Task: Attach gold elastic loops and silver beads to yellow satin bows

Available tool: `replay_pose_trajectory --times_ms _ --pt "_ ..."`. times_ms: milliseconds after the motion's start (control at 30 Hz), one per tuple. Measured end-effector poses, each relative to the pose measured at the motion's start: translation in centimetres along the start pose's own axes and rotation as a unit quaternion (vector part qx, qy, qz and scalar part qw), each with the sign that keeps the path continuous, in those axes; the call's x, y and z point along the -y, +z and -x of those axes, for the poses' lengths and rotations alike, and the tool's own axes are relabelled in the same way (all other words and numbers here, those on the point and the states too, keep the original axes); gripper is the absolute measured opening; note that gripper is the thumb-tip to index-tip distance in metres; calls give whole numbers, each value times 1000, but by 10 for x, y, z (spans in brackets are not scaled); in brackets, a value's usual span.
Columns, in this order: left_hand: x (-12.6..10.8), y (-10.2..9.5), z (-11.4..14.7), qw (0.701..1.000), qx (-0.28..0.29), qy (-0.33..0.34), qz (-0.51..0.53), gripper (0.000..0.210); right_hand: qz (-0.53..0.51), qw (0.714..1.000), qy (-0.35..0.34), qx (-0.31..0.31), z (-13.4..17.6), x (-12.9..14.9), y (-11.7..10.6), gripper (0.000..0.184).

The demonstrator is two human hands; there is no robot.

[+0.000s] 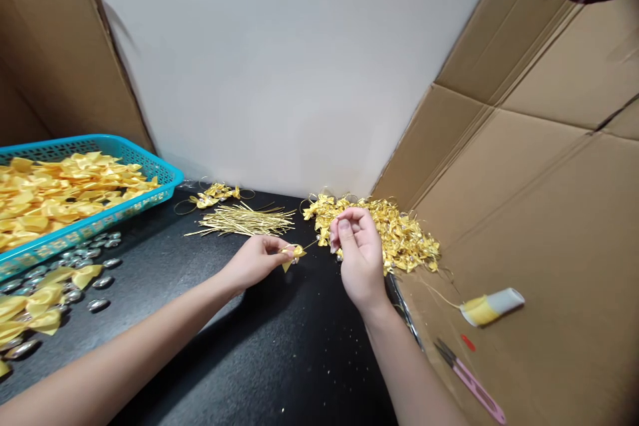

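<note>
My left hand (257, 261) pinches a yellow ribbon bow (294, 254) between thumb and fingers, above the black tabletop. A small silvery bead shows on the bow, and a thin gold tie (310, 244) sticks out of it toward the right. My right hand (360, 256) is raised just beyond that tie, its fingers curled in against the thumb. Whether the tie's end reaches into those fingers cannot be made out. Behind my right hand lies a heap of finished-looking yellow bows (407, 239) with beads and gold loops. A bundle of loose gold ties (244, 219) lies beyond my left hand.
At left, a blue plastic basket (172, 176) holds many yellow bows. Silver oval beads (102, 281) and loose bows (42, 303) lie before it. More looped bows (217, 194) sit at the back. Cardboard at right carries pink thread snips (472, 383) and a yellow thread spool (492, 307).
</note>
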State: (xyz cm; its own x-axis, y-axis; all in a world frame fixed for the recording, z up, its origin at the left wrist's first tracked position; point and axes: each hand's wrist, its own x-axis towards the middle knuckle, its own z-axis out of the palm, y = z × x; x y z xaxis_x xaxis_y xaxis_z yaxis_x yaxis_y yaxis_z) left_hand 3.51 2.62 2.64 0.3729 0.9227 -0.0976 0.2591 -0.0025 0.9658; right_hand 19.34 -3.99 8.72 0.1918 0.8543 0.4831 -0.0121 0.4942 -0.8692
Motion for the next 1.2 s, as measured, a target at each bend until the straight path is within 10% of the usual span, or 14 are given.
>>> replay_pose_trajectory --times_ms 667,1200 --pt "19 6 -3 999 24 -13 28 18 21 995 63 79 -1 -10 -2 8" --pt "-34 -3 19 994 -8 42 98 22 172 983 26 64 -2 7 -15 11"
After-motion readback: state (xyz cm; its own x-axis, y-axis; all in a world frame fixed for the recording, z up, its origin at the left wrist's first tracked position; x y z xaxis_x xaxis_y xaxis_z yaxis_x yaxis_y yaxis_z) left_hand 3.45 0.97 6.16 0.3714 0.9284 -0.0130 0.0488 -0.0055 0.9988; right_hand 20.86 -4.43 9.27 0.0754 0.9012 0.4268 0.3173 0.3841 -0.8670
